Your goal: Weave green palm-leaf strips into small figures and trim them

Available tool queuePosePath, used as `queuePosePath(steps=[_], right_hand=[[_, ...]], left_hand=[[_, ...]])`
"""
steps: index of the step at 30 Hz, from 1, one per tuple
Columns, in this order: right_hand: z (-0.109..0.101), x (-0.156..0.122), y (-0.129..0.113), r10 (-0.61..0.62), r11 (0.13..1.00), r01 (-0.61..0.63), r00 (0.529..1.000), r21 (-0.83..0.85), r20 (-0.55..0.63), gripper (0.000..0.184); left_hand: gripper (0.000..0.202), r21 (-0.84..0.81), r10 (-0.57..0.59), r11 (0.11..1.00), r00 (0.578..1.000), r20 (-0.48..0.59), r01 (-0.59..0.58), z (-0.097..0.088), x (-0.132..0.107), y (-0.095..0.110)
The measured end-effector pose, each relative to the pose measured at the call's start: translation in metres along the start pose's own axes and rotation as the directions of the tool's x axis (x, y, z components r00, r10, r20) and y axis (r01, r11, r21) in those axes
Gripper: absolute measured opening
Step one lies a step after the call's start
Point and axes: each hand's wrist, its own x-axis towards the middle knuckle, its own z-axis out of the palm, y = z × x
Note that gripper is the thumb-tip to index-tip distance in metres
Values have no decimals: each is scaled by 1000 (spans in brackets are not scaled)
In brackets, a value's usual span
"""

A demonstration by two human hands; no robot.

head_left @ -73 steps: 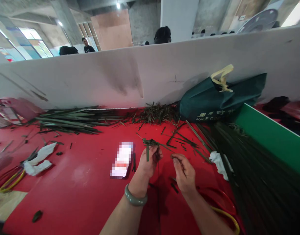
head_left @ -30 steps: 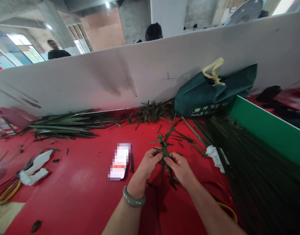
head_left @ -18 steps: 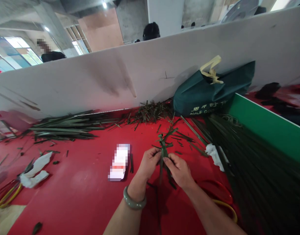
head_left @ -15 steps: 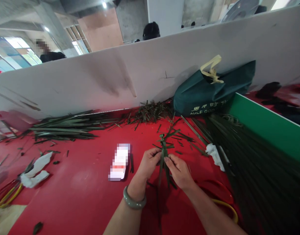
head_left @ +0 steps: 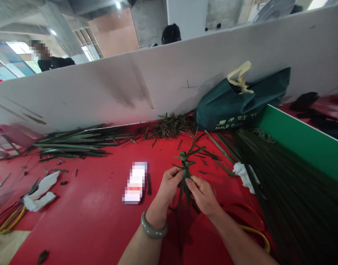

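Note:
Between my hands is a small figure woven from green leaf strips (head_left: 185, 170), with a knotted top, strips sticking out sideways and long tails hanging down. My left hand (head_left: 170, 184) pinches its left side between thumb and fingers; a grey-green bangle (head_left: 154, 226) circles that wrist. On the other side, my right hand (head_left: 202, 193) pinches it too, thumb in front. The fingers behind the weave are partly hidden. A phone (head_left: 135, 183) with a blurred screen lies left of my left hand, beside a short dark leaf piece (head_left: 149, 184).
Long leaf strips (head_left: 282, 184) fill the right side by a green board (head_left: 309, 143). Cut strips (head_left: 75, 141) and scraps (head_left: 171, 125) lie along the white partition (head_left: 102, 92), near a dark green bag (head_left: 229, 106). Scissors (head_left: 13, 219) rest far left; yellow-and-red handles (head_left: 257, 235) show beneath my right forearm.
Both hands still pinch the woven figure and have barely shifted. The view has moved slightly, and the person beyond the partition at left has leaned further left.

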Motion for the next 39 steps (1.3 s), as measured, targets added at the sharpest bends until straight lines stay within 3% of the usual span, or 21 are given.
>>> queuePosePath(steps=[4, 12, 18, 22, 39], right_hand=[[0, 1, 1, 15, 999, -16, 1000, -32, -26, 30], [4, 1, 4, 0, 991, -1, 1000, -132, -4, 28], [4, 2, 5, 4, 985, 0, 1000, -175, 25, 29], [5, 3, 5, -1, 986, 9, 999, -164, 47, 30], [8, 3, 8, -21, 979, 33, 998, -203, 62, 31]], left_hand=[[9, -86, -5, 996, 999, -42, 1, -1, -1, 1], [22, -77, 27, 997, 998, -62, -32, 5, 0, 9], [15, -43, 34, 998, 995, -99, -38, 6, -2, 10], [13, -106, 30, 993, 989, -147, -46, 8, -2, 11], [18, -135, -12, 991, 988, -154, -9, 3, 5, 5]])
